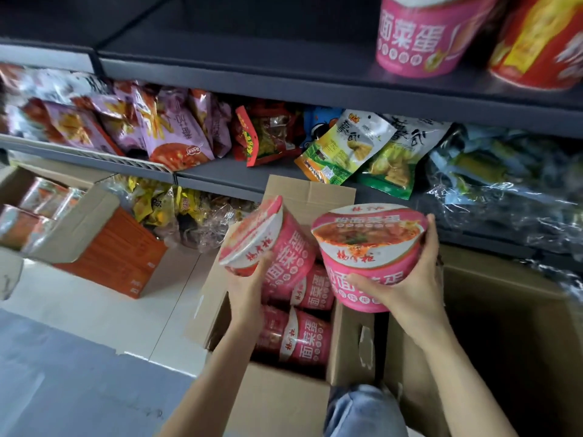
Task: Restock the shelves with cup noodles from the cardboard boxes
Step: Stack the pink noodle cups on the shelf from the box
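My left hand (249, 288) grips a pink cup noodle (268, 238), tilted with its lid facing left, above the open cardboard box (284, 402). In my right hand (407, 285) sits a second pink cup noodle (369, 247), held upright with its lid showing. Both cups hover over the box, where more pink cups (303, 335) lie on their sides. On the top shelf (252, 61) at the upper right stands one pink cup (422, 36) beside a red cup (536, 42).
The middle shelf (220, 175) carries snack bags. A second open box (504, 326) is on the right, dark inside. An orange box (116, 253) with wrapped cups stands on the floor at the left. My knee in jeans (362, 411) is at the bottom.
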